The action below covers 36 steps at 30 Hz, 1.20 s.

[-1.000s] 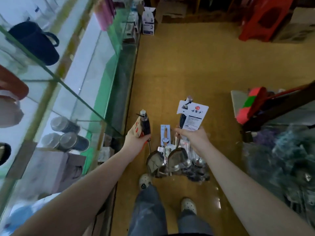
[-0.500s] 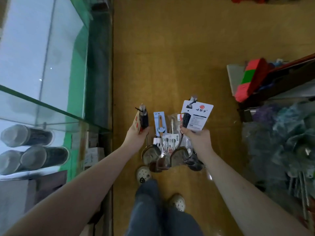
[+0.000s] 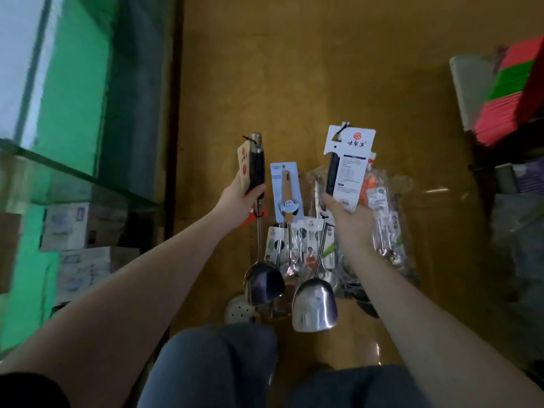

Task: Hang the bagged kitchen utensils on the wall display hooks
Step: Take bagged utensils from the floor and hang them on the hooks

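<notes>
Spatulas (image 3: 315,307) are gripped by the handles in the left hand (image 3: 243,198) and right hand (image 3: 350,222), tag ends kept uppermost, probably for hooking.

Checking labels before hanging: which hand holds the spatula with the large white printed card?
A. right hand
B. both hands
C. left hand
A: the right hand grips the carded spatula, the white card at its handle top; the left hand holds a second spatula with only a small tan tag.
</notes>
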Available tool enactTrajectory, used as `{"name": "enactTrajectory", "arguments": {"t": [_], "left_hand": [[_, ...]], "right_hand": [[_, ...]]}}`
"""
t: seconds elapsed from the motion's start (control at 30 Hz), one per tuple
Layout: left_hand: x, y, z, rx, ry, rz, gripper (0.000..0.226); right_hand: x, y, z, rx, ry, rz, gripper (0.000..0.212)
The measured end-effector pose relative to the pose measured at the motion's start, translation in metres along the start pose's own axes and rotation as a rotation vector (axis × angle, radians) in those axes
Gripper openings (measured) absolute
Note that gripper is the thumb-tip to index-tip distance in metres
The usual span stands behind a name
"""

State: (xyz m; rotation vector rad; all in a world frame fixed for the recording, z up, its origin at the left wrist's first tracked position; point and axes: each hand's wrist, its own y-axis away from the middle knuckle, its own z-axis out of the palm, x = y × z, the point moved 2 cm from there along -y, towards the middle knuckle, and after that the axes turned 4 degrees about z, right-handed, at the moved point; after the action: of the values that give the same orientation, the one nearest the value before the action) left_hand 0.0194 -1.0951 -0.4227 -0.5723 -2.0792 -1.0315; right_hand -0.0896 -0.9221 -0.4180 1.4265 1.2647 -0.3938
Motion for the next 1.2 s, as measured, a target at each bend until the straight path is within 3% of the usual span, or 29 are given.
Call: {"name": "enactTrajectory", "arguments": {"t": [0.1,0.27,0.4,0.47,0.6,0.83,0.93,1.03,1.2], "left_hand": [[-0.034,-0.037,0.019,-0.03,-0.007,0.06,0.055],[-0.072,-0.086,0.046,-0.048,-0.036,0.123,0.037],[-0.106,-0.113,0.065,-0.05,-0.004,0.081,0.015],[-0.117,-0.122,0.069,-0.058,-0.016,0.072,0.023],[-0.131,-0.143,0.073,-0.063,-0.037,0.063,0.056],[-0.131,-0.149,0.088,-0.02,0.013,0.007,0.052],[-0.133,-0.15,0.091,0.002,0.005,-0.02,0.052],[-0.131,-0.153,0.094,0.059,-0.049,-0.047,0.051],[-0.125,-0.152,0.091,0.123,-0.151,-0.094,0.047]], "right_hand": [[0.036,-0.029,0.021,-0.013,0.007,-0.037,0.023],[0.086,-0.075,0.052,-0.034,0.032,-0.075,0.008],[0.109,-0.101,0.067,-0.065,0.051,-0.082,0.016],[0.113,-0.109,0.072,-0.092,0.064,-0.088,0.017],[0.121,-0.118,0.075,-0.084,0.112,-0.116,0.044],[0.14,-0.14,0.082,-0.069,0.249,-0.088,0.047],[0.146,-0.143,0.09,-0.08,0.257,-0.1,0.026],[0.15,-0.146,0.095,-0.059,0.259,-0.097,0.038],[0.152,-0.151,0.098,-0.071,0.371,-0.151,0.039]]}}
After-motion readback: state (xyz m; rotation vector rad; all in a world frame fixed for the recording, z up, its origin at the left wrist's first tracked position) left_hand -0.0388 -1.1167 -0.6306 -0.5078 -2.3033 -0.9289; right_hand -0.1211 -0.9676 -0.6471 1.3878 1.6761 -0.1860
